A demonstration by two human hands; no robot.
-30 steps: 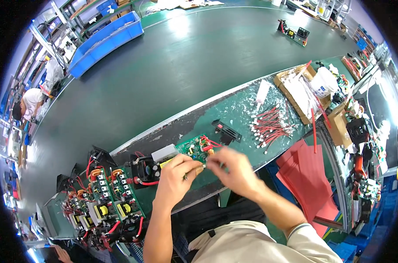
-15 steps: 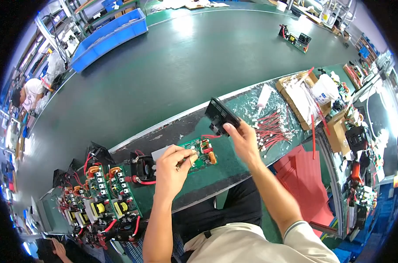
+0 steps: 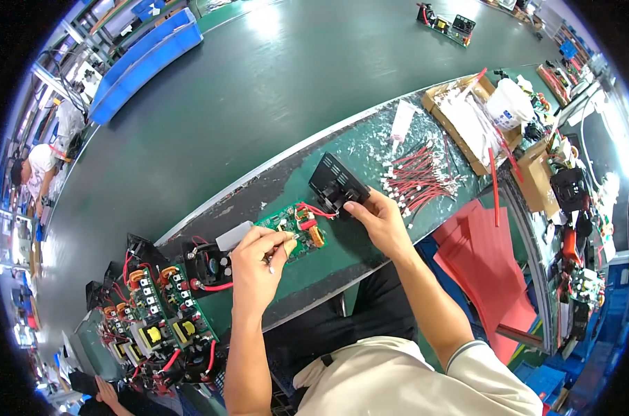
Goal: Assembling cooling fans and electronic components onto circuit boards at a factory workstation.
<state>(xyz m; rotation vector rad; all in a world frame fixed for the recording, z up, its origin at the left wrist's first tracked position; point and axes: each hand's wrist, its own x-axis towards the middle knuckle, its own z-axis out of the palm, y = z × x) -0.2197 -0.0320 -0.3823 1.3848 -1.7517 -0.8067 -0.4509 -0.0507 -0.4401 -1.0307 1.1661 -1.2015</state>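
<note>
A green circuit board [image 3: 304, 247] with an orange coil and a red part lies on the bench before me. The fingertips of my left hand [image 3: 257, 263] are pinched together over its parts; whatever is between them is too small to make out. My right hand [image 3: 378, 223] grips a black vented end panel [image 3: 339, 182] by its lower right edge, thumb on the near side. The panel stands tilted just beyond the board's right end. Thick red wires [image 3: 316, 209] run between board and panel. A grey plate [image 3: 234, 236] shows behind my left fingers.
Several assembled boards [image 3: 163, 305] with black fans crowd the left. Red-and-black wire leads [image 3: 422, 182], a white tube [image 3: 402, 123] and a cardboard box [image 3: 481, 165] lie right. Red sheets [image 3: 484, 270] hang lower right. Beyond are a blue bin [image 3: 148, 66] and another unit [image 3: 446, 26].
My view has shifted, so the bench sits higher and further left. The black panel has come down closer to the board and tilted in my right hand. My left hand stays pinched at the board.
</note>
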